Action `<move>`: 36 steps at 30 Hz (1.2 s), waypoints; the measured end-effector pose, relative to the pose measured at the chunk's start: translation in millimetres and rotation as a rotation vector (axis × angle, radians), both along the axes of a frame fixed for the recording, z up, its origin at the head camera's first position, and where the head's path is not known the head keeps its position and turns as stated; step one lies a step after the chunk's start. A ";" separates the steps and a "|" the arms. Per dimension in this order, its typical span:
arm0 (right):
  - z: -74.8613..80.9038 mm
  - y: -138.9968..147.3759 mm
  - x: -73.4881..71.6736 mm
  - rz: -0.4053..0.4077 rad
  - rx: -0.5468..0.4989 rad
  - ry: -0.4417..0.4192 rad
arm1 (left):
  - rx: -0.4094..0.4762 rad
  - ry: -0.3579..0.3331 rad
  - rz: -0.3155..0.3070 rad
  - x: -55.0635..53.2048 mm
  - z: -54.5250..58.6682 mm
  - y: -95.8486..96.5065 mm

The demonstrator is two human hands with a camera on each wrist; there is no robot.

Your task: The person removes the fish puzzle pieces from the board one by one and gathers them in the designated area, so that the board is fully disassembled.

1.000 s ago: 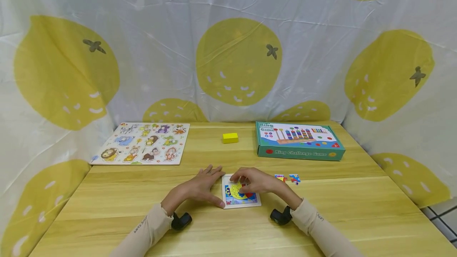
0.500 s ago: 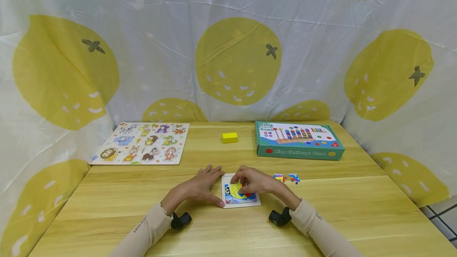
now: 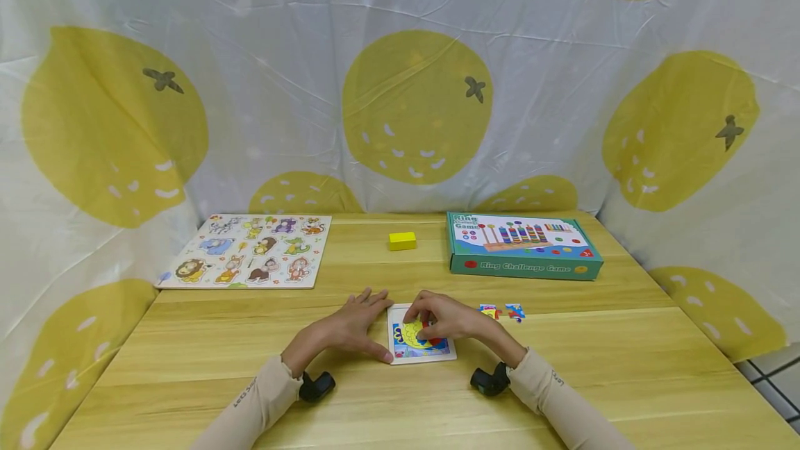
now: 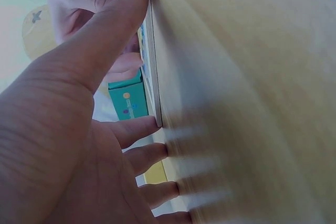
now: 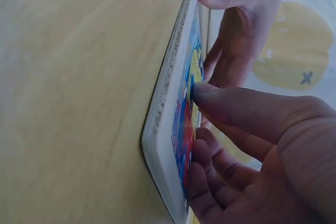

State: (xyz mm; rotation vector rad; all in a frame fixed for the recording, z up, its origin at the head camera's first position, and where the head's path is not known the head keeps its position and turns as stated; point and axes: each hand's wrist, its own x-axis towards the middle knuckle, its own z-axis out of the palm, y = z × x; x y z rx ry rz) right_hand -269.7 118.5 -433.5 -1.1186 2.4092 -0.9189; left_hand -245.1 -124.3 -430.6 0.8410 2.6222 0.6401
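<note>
A small square jigsaw puzzle [image 3: 425, 361] with a white border lies on the table, showing a yellow, red and blue fish picture. My left hand [image 3: 353, 328] steadies its left side, thumb at the near corner and forefinger at the far one, the other fingers spread on the table. Over the picture, my right hand [image 3: 446, 314] has its thumb and forefinger set around a yellow puzzle piece. The right wrist view shows the thumb [image 5: 207, 93] touching the picture, the remaining fingers curled. Two loose puzzle pieces, one red and yellow [image 3: 489, 310] and one blue [image 3: 515, 311], lie to the right.
An animal peg puzzle board [image 3: 250, 252] lies at the back left. A yellow block [image 3: 403, 242] stands behind the jigsaw, and a green Ring Challenge Game box [image 3: 526, 247] at the back right. A lemon-print curtain [image 3: 537, 123] encloses the table.
Both hands keep their places at the jigsaw. Only a very slight shift of the whole head view shows.
</note>
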 end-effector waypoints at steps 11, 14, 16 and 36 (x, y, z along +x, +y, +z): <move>0.3 0.5 -1.5 0.029 -0.024 -0.005 | 0.004 0.009 -0.003 1.2 1.4 -0.2; 1.3 0.9 -2.0 0.038 -0.029 -0.007 | 0.001 0.011 -0.002 0.8 1.4 0.1; 1.8 1.3 -2.4 0.037 -0.030 -0.008 | -0.002 0.011 0.000 0.5 1.4 0.4; -1.6 -3.5 -1.7 0.028 -0.073 -0.051 | 0.005 0.003 0.004 0.4 1.1 0.7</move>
